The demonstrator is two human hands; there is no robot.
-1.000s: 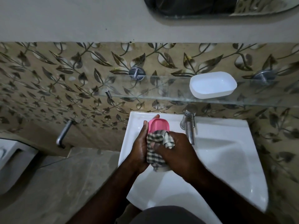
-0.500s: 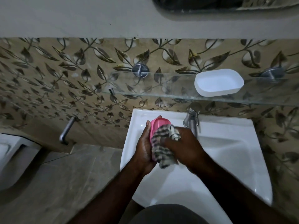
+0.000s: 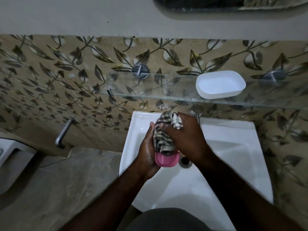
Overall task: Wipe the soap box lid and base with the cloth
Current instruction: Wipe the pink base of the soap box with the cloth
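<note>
plastic, light and stiff, probably slick if wet: the pink half (image 3: 166, 161) is mid-frame over the sink (image 3: 233, 155), gripped along its long side by the left hand (image 3: 147, 152). the right hand (image 3: 186, 135) clutches the soft cloth (image 3: 162, 139) and presses it onto the half. the white half (image 3: 220, 84) rests upper right on the glass shelf (image 3: 166, 90). the tap (image 3: 196, 114) crowds the knuckles; open room lies toward the lower frame.

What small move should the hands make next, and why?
Probably the right hand should draw the cloth down to the near end of the pink piece, held by the left hand: that end shows bare, while the cloth covers the rest. The white piece on the shelf can wait.
</note>
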